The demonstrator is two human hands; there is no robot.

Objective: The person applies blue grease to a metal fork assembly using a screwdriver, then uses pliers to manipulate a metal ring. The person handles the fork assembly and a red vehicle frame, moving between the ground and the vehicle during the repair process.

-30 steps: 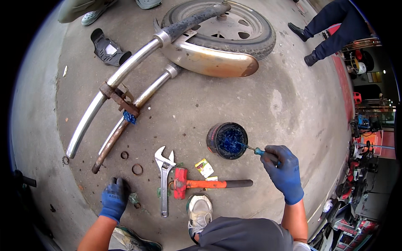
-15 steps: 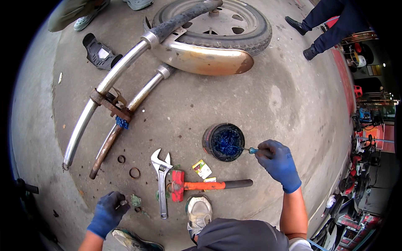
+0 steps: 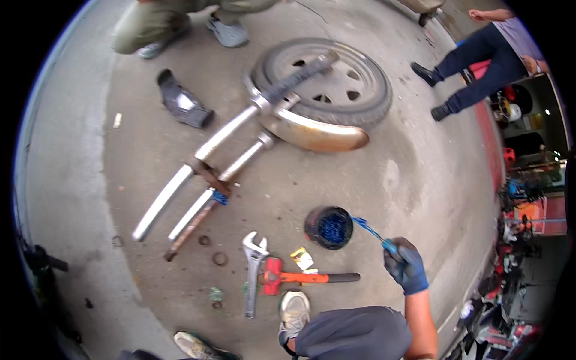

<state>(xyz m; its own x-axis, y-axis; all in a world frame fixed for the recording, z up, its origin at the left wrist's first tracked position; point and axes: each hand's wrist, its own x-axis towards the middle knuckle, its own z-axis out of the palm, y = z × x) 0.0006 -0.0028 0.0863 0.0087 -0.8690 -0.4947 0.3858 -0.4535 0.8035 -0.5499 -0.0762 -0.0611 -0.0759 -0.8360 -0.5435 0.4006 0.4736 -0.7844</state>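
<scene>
My right hand (image 3: pixel 408 267), in a blue glove, is closed around the handle of a screwdriver (image 3: pixel 377 233). Blue grease coats the screwdriver's tip, which points up and left, just past the right rim of a round dark tub (image 3: pixel 311 227). More blue grease (image 3: pixel 335 233) fills the tub. My left hand cannot be made out in the picture. Farther left lies a motorcycle front fork (image 3: pixel 233 129) with two chrome tubes, one rusty at its lower end. A dab of blue grease (image 3: pixel 219 197) clings to that tube next to the rusty clamp (image 3: pixel 210 178).
An adjustable wrench (image 3: pixel 252 276) and an orange-handled hammer (image 3: pixel 306 277) lie before my shoe (image 3: pixel 294 312). Rings (image 3: pixel 219 258) are on the concrete. Beyond the fork are a wheel (image 3: pixel 372 108), a rusty-edged fender (image 3: pixel 318 138) and a dark plastic part (image 3: pixel 183 105). Two people are nearby.
The screwdriver has come up out of the tub, carrying grease, and my right hand has moved down and right. My left hand has dropped out of sight. The whole view has shifted.
</scene>
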